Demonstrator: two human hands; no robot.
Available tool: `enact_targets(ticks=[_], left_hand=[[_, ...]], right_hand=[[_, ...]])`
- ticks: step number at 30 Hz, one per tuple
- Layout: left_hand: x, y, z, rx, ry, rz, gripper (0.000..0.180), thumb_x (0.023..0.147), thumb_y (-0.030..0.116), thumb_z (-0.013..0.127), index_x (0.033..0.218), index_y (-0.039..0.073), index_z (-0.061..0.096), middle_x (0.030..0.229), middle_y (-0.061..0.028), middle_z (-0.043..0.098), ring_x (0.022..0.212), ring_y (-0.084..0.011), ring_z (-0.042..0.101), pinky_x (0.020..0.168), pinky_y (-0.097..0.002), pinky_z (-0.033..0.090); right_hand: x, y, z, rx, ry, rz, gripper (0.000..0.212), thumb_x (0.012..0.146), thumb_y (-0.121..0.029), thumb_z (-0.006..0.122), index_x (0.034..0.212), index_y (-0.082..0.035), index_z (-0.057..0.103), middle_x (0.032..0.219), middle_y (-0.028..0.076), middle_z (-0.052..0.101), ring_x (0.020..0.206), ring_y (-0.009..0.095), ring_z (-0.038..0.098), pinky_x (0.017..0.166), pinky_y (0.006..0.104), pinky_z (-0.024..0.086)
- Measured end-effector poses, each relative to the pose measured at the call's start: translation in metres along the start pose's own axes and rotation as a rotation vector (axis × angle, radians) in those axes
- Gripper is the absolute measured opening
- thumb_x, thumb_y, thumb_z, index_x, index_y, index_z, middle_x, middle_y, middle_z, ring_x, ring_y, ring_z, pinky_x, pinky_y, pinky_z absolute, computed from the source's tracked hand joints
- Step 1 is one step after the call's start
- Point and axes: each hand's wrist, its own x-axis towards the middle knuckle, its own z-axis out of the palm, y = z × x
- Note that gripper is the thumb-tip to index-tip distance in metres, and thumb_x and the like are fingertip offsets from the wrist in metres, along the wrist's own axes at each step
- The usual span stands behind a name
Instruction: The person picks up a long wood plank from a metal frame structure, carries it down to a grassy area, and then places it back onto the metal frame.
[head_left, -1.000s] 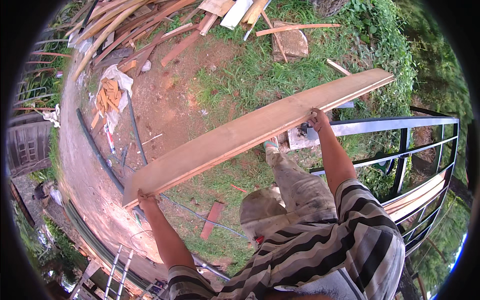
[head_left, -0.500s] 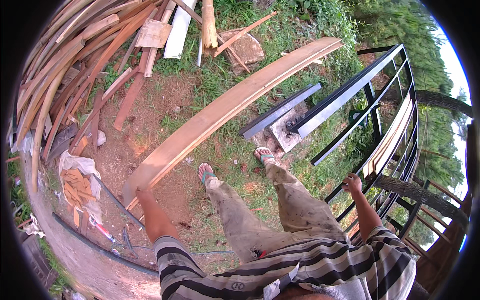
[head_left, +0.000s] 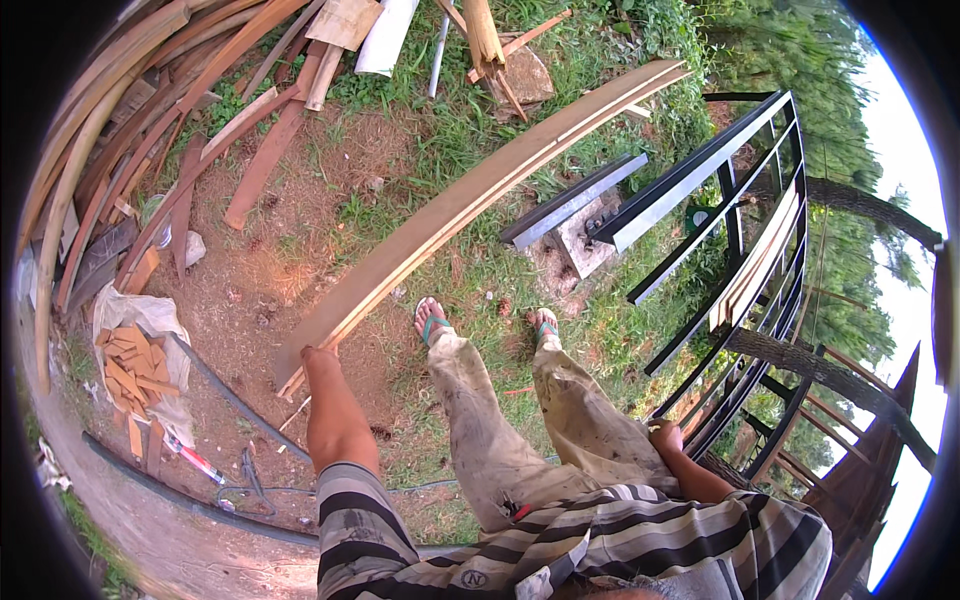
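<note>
Long pale-brown wooden boards (head_left: 480,190), seemingly stacked, stretch from near left to far right. My left hand (head_left: 320,358) grips their near end, its fingers mostly hidden by the wood. The near end looks raised off the ground, and the far end reaches the grass. My right hand (head_left: 665,436) hangs low beside my right thigh, near the dark metal frame, its fingers curled. A small pale spot shows at its fingertips, too small to name.
A black metal frame (head_left: 735,200) carrying several pale boards (head_left: 765,265) stands right. A metal beam (head_left: 575,203) lies by a concrete block (head_left: 585,248). Left are piled timber (head_left: 150,110), a sack of wood offcuts (head_left: 140,370) and a cable (head_left: 265,490). Tree trunks (head_left: 830,378) rise beyond the frame.
My left hand has lifted or drawn the boards' near end slightly rightward and away from me. My right hand has dropped back towards my thigh. The whole view has shifted, and my feet appear closer together.
</note>
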Motion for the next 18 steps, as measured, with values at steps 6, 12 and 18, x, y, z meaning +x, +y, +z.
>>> enact_targets(ticks=[6, 12, 18], left_hand=[[0.026, 0.100, 0.024, -0.244, -0.362, -0.085, 0.055, 0.105, 0.036, 0.040, 0.151, 0.006, 0.036, 0.157, -0.0107, 0.039, 0.140, -0.0326, 0.045, 0.113, -0.0453, 0.043], [-0.051, 0.049, -0.004, -0.125, -0.538, -0.024, 0.051, 0.100, 0.026, 0.057, 0.140, -0.002, 0.042, 0.156, -0.0127, 0.041, 0.138, -0.0353, 0.047, 0.111, -0.0437, 0.048], [-0.144, 0.016, -0.129, 0.259, -0.535, -0.080, 0.047, 0.101, 0.035, 0.051, 0.140, 0.008, 0.048, 0.142, -0.0069, 0.056, 0.126, -0.0315, 0.058, 0.104, -0.0437, 0.052]], right_hand=[[-0.034, -0.064, -0.009, -0.017, -0.046, -0.099, 0.044, 0.086, -0.044, 0.062, 0.122, -0.022, 0.072, 0.101, 0.022, 0.073, 0.096, 0.039, 0.071, 0.086, 0.0500, 0.056], [-0.040, -0.005, 0.033, -0.062, -0.483, -0.265, 0.051, 0.099, -0.049, 0.048, 0.139, -0.020, 0.060, 0.134, 0.022, 0.061, 0.116, 0.043, 0.063, 0.099, 0.0502, 0.050], [-0.035, 0.024, 0.089, -0.141, -0.682, -0.938, 0.047, 0.102, -0.043, 0.043, 0.145, -0.025, 0.048, 0.145, 0.019, 0.045, 0.132, 0.041, 0.046, 0.112, 0.0533, 0.037]])
